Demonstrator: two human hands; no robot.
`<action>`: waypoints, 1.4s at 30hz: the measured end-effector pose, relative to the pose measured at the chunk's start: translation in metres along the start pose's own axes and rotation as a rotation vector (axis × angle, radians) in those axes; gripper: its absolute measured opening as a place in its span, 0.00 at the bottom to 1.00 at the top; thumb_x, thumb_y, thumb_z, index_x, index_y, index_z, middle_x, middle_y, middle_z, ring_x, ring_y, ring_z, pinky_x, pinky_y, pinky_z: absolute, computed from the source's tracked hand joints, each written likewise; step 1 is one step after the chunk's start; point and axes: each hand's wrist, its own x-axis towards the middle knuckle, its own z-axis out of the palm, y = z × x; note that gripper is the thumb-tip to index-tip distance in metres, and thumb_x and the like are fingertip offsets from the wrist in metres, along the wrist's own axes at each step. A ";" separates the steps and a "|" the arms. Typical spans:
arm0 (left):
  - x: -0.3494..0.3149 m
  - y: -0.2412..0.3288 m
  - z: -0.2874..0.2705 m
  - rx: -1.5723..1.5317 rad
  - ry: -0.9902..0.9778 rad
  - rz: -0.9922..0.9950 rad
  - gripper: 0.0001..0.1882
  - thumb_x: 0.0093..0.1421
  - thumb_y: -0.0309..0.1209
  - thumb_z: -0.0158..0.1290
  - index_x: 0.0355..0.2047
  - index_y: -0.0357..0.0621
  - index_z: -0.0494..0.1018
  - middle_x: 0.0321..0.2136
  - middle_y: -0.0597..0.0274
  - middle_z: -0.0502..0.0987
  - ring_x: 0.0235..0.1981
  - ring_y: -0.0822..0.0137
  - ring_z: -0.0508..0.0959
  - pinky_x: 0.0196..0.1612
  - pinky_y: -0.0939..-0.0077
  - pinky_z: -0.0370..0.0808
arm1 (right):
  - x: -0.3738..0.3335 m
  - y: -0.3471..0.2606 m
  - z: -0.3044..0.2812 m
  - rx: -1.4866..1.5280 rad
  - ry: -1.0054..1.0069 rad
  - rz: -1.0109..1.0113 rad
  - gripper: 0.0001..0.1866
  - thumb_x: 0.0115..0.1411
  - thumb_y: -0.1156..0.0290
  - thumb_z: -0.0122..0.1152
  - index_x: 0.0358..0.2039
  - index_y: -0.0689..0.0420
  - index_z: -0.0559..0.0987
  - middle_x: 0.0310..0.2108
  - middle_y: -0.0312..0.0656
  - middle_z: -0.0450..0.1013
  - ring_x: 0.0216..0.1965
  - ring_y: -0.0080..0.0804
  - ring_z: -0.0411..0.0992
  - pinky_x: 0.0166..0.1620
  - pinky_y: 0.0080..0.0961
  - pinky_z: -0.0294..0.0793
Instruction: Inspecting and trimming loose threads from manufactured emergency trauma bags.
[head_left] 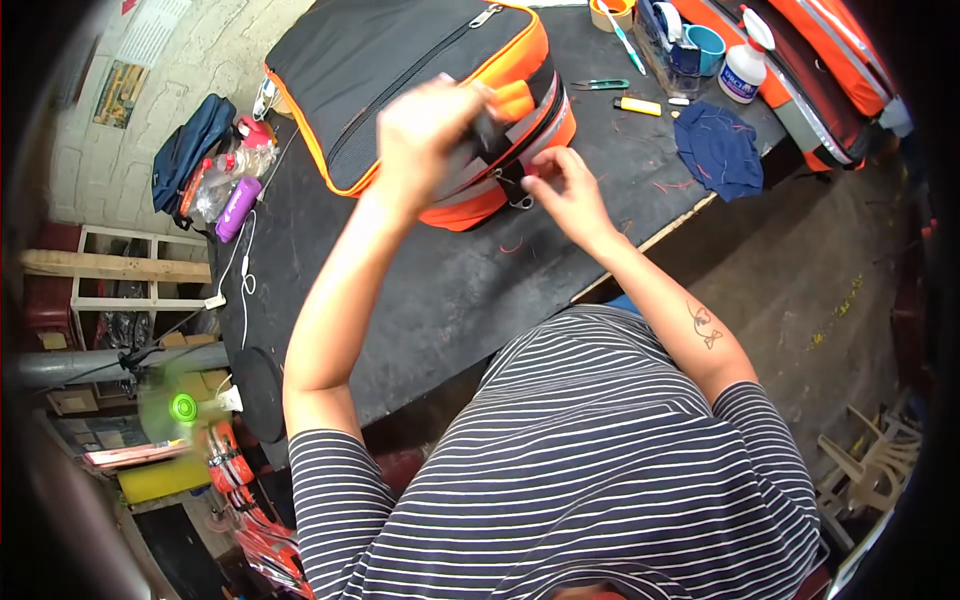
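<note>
Apparently well along: a boxy black-and-orange bag (pixel 345 55), lying on a dark worktable (pixel 420 320) at the upper middle of the view, beyond the wearer's striped shirt (pixel 590 440). Already in place: flat dark panels, bright orange piping (pixel 313 142) along the rim, a long zip (pixel 420 70) across the top with a silver puller (pixel 486 15), and a side zip (pixel 548 122) around the curved wall. Perhaps less settled at the near right corner, with a small metal clip (pixel 522 203) there and short red threads (pixel 670 187) strewn on the worktable; no way to tell how much finishing remains.

Over the bag's near side, a left hand (pixel 425 135), raised and blurred, curled into a fist beside something dark (pixel 488 132); impossible to say whether gripping it. Just beside the clip, a right hand (pixel 572 195), thumb and forefinger close together with only a narrow space; any thread between too fine to make out.

By texture: smooth, matte fabric on top, seemingly mesh-like nearer the wearer; rounded side walls. Off to the right, slim green thread snips (pixel 600 85), a crumpled navy cloth (pixel 718 150) and a white spray bottle (pixel 745 70).
</note>
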 end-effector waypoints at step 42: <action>0.028 -0.037 -0.070 -0.497 0.706 -0.269 0.04 0.62 0.19 0.43 0.35 0.34 0.68 0.21 0.55 0.70 0.18 0.63 0.74 0.24 0.72 0.76 | 0.173 -0.015 -0.043 0.483 -0.262 -0.284 0.05 0.58 0.80 0.59 0.33 0.63 0.72 0.32 0.40 0.72 0.33 0.21 0.72 0.39 0.20 0.73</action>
